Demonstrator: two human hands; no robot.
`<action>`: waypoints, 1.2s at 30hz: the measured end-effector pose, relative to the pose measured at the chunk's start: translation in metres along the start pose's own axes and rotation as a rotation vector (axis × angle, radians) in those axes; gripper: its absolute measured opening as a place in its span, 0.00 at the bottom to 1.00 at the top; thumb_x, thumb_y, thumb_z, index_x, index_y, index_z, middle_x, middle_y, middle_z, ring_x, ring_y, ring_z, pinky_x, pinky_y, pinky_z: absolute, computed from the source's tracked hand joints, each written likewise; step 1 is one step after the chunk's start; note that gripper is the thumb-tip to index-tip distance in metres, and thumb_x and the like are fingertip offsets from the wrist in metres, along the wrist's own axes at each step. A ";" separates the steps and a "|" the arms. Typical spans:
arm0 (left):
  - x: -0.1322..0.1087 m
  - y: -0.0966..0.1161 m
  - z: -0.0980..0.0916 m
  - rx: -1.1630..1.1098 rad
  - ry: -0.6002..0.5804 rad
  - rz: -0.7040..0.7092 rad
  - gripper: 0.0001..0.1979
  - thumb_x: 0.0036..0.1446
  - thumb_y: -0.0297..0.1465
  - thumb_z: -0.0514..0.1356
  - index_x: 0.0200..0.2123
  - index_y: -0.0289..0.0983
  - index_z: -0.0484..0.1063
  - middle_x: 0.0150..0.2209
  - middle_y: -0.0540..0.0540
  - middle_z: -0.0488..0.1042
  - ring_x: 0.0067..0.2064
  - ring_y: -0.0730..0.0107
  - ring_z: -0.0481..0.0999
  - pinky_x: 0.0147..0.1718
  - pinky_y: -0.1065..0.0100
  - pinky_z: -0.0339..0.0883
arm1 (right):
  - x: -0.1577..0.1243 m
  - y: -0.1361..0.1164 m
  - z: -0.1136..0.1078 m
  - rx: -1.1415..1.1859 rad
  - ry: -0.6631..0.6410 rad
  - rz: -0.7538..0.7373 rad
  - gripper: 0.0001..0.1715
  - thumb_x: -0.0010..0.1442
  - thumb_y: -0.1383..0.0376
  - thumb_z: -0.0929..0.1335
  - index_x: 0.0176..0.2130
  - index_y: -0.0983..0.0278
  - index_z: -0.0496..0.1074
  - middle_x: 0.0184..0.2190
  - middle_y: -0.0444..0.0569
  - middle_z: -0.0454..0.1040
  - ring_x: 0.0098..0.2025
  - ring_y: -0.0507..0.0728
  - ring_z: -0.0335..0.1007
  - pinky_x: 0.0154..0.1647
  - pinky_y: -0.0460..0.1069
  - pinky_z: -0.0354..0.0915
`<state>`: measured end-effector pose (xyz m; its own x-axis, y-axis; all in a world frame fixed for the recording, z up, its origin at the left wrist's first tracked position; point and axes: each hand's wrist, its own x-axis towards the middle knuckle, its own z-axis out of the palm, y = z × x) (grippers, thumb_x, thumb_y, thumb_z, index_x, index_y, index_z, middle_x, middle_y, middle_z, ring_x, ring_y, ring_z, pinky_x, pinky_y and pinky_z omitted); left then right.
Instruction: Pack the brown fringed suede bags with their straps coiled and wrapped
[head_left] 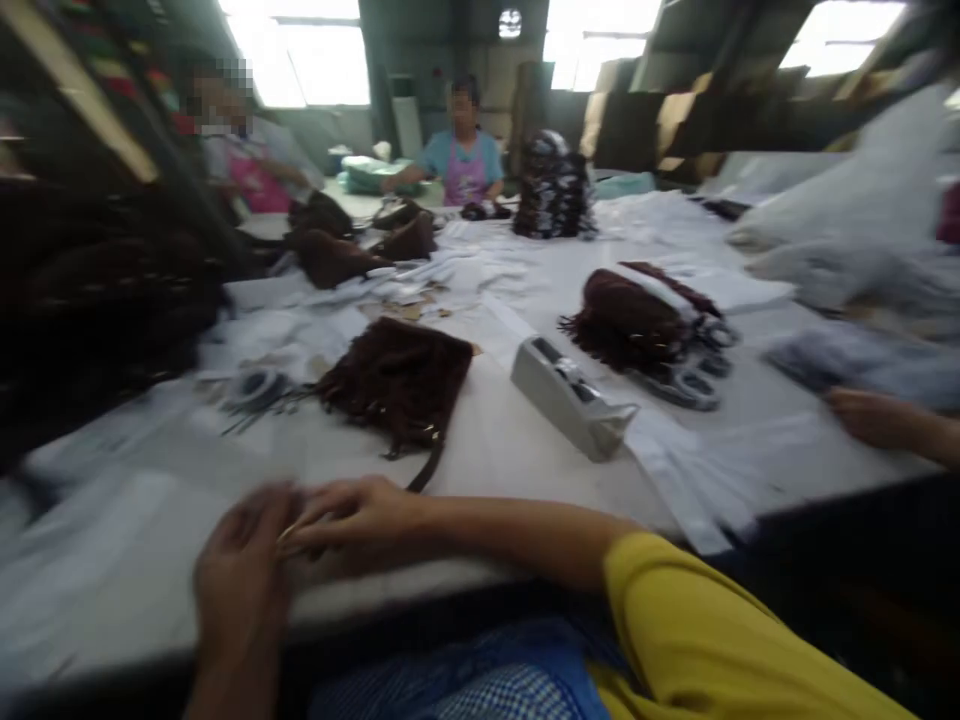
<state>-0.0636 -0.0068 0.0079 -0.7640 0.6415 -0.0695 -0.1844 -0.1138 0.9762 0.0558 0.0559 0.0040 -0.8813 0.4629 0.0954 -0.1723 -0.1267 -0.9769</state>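
Observation:
My left hand (pixel 244 550) and my right hand (pixel 364 515) meet at the table's near edge, both closed and blurred. Between their fingertips is something small with a pale golden glint; its kind cannot be made out. Just beyond them lies a brown fringed bag (pixel 405 370), flat on the white tabletop (pixel 495 450). Its dark strap (pixel 429 468) runs toward me and disappears behind my right forearm.
A grey tape dispenser (pixel 570 400) stands right of the bag, near a bundle of brown fringed pieces (pixel 637 310). A tape roll (pixel 259 388) lies left. Another person's hand (pixel 877 415) rests at the right edge. Two people (pixel 465 165) work across the table.

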 end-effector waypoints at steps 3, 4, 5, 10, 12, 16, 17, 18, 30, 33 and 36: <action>0.000 0.004 -0.015 -0.171 0.065 -0.038 0.17 0.39 0.32 0.75 0.35 0.37 0.78 0.34 0.51 0.80 0.36 0.73 0.79 0.34 0.75 0.73 | 0.003 0.005 0.003 -0.004 0.073 0.034 0.24 0.53 0.50 0.74 0.42 0.64 0.80 0.38 0.49 0.79 0.30 0.50 0.72 0.31 0.43 0.67; 0.002 0.005 -0.015 -0.197 0.063 -0.045 0.18 0.39 0.32 0.75 0.36 0.36 0.78 0.35 0.50 0.81 0.37 0.73 0.79 0.34 0.75 0.72 | 0.004 0.004 0.004 -0.029 0.089 0.037 0.24 0.54 0.50 0.73 0.42 0.65 0.80 0.36 0.49 0.79 0.29 0.50 0.71 0.31 0.44 0.66; 0.002 0.005 -0.016 -0.208 0.057 -0.049 0.18 0.41 0.32 0.75 0.37 0.36 0.78 0.37 0.48 0.81 0.39 0.72 0.79 0.36 0.75 0.72 | 0.005 0.003 0.004 -0.060 0.106 0.054 0.23 0.55 0.50 0.73 0.41 0.66 0.80 0.32 0.48 0.79 0.29 0.50 0.70 0.31 0.44 0.65; -0.016 0.001 -0.025 -0.147 -0.127 -0.084 0.20 0.49 0.37 0.71 0.45 0.36 0.77 0.44 0.44 0.81 0.44 0.68 0.79 0.43 0.72 0.70 | 0.003 -0.007 0.009 -0.103 0.165 0.065 0.20 0.57 0.52 0.72 0.39 0.66 0.80 0.27 0.45 0.76 0.28 0.50 0.68 0.31 0.44 0.64; -0.023 0.000 -0.030 -0.100 -0.223 -0.125 0.19 0.51 0.38 0.69 0.44 0.35 0.78 0.44 0.42 0.81 0.44 0.66 0.79 0.44 0.69 0.71 | 0.002 -0.007 0.010 -0.111 0.170 0.051 0.20 0.58 0.52 0.71 0.39 0.66 0.80 0.27 0.45 0.76 0.29 0.50 0.69 0.32 0.45 0.65; -0.023 0.002 -0.039 -0.092 -0.144 -0.131 0.15 0.50 0.35 0.70 0.39 0.32 0.80 0.40 0.42 0.81 0.42 0.68 0.79 0.46 0.70 0.71 | 0.002 -0.003 0.010 -0.103 0.202 0.035 0.20 0.57 0.52 0.72 0.41 0.65 0.79 0.39 0.49 0.79 0.29 0.50 0.71 0.30 0.45 0.66; -0.021 0.004 -0.041 -0.137 -0.097 -0.146 0.14 0.49 0.33 0.71 0.38 0.33 0.79 0.39 0.43 0.82 0.42 0.68 0.80 0.45 0.71 0.71 | 0.002 -0.003 0.010 -0.101 0.216 0.030 0.19 0.57 0.53 0.72 0.41 0.64 0.80 0.45 0.51 0.77 0.29 0.50 0.72 0.30 0.45 0.67; -0.019 0.005 -0.042 -0.198 -0.052 -0.171 0.13 0.48 0.32 0.72 0.37 0.34 0.79 0.39 0.44 0.82 0.41 0.69 0.80 0.44 0.71 0.72 | 0.002 -0.002 0.009 -0.101 0.234 0.022 0.19 0.56 0.53 0.72 0.40 0.64 0.80 0.51 0.52 0.75 0.29 0.49 0.72 0.29 0.45 0.67; -0.012 0.008 -0.040 -0.403 0.131 -0.171 0.16 0.43 0.25 0.74 0.38 0.34 0.77 0.37 0.47 0.82 0.38 0.73 0.81 0.39 0.74 0.74 | -0.003 -0.004 0.007 -0.198 0.210 -0.024 0.16 0.57 0.53 0.72 0.34 0.64 0.81 0.43 0.54 0.78 0.41 0.58 0.75 0.34 0.47 0.69; -0.020 0.006 -0.036 -0.343 0.099 -0.115 0.18 0.43 0.28 0.74 0.39 0.34 0.77 0.38 0.46 0.82 0.39 0.71 0.81 0.41 0.73 0.74 | -0.003 -0.004 0.008 -0.195 0.174 0.002 0.17 0.58 0.53 0.72 0.35 0.64 0.81 0.36 0.52 0.79 0.38 0.57 0.75 0.35 0.48 0.69; -0.029 0.004 -0.032 -0.300 -0.051 -0.135 0.18 0.47 0.31 0.73 0.42 0.34 0.78 0.42 0.43 0.81 0.41 0.70 0.81 0.43 0.71 0.73 | -0.003 -0.003 0.008 -0.232 0.195 -0.011 0.16 0.58 0.55 0.72 0.38 0.65 0.80 0.30 0.49 0.79 0.33 0.55 0.74 0.36 0.48 0.68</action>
<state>-0.0624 -0.0501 0.0076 -0.6898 0.7021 -0.1765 -0.4615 -0.2386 0.8545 0.0553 0.0475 0.0085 -0.7750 0.6256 0.0897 -0.0564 0.0729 -0.9957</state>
